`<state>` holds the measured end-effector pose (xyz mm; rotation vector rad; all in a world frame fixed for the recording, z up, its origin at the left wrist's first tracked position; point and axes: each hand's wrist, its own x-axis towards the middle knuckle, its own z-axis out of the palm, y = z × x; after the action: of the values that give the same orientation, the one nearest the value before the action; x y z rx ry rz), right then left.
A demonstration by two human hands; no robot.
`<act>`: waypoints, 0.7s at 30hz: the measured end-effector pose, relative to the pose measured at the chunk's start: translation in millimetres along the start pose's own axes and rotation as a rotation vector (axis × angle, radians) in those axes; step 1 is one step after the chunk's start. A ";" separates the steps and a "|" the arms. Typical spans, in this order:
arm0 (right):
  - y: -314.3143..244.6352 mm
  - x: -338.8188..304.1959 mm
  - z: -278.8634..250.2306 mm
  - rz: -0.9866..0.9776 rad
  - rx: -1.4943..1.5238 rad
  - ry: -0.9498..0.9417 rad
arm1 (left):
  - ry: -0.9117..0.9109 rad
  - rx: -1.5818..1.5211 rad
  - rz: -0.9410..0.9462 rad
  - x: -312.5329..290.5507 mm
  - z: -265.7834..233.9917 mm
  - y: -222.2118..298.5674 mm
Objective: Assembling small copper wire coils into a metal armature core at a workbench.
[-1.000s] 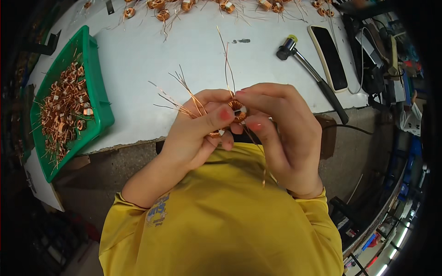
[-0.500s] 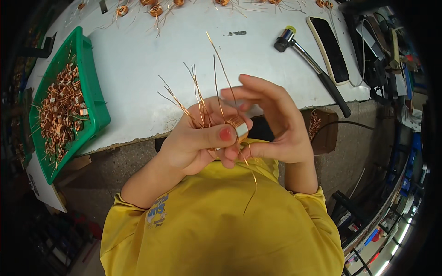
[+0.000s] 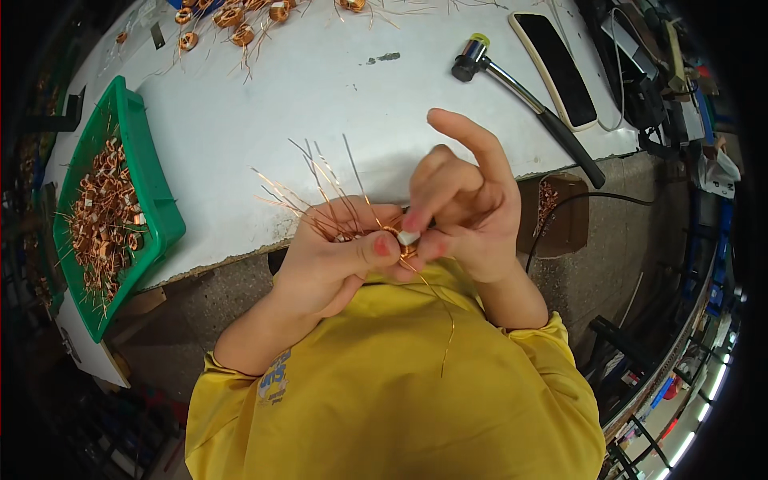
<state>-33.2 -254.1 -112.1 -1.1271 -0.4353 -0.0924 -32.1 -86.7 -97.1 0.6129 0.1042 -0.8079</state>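
My left hand is closed around a small copper-wire coil with a white block on its side, the thumb pressed along it. More coils seem tucked into that palm, mostly hidden, and several copper wires fan up out of it. From the coil a long loose wire hangs down over my yellow shirt. At the coil's right side, my right hand pinches with its thumb and a bent, slightly blurred finger, while another finger sticks up.
To the left a green bin holds many small coils. Larger copper coils lie along the table's far side. A hammer and a phone are at the right. Below the table edge stands a brown box.
My right hand has curled in from spread fingers to pinch at the coil. The coil has come slightly lower and left, and the view has shifted a little.
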 end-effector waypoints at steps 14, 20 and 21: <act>-7.6 -0.9 -1.9 0.109 -0.126 0.003 | 0.028 -0.275 0.022 2.1 8.9 -6.4; -9.6 -0.4 -2.8 0.088 -0.223 -0.169 | -0.015 -0.190 -0.046 -3.4 9.8 -3.8; -8.6 1.3 -3.1 0.045 -0.204 -0.189 | -0.015 -0.143 -0.030 -4.0 10.5 -3.5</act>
<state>-33.6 -260.4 -105.4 -1.3515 -0.5787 0.0098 -38.7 -91.8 -88.9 0.4712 0.1567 -0.8262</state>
